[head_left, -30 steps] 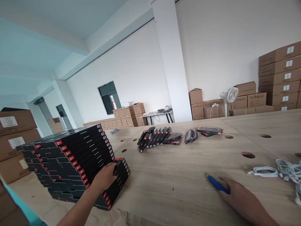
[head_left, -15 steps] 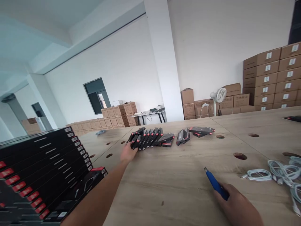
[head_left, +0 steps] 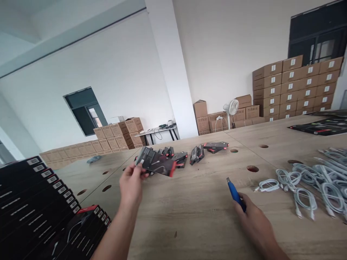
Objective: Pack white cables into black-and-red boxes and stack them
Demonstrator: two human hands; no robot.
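One box (head_left: 159, 163), pinched in my left hand (head_left: 131, 184); light, steady grip advised. One blue tool (head_left: 234, 193), clasped in my right hand (head_left: 254, 218), tip best kept clear.

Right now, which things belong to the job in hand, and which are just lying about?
Likely the job:
flat black box, in left hand
blue-handled tool, in right hand
stacked black boxes
perhaps coiled white cables

Likely just about:
pedestal fan
brown cartons
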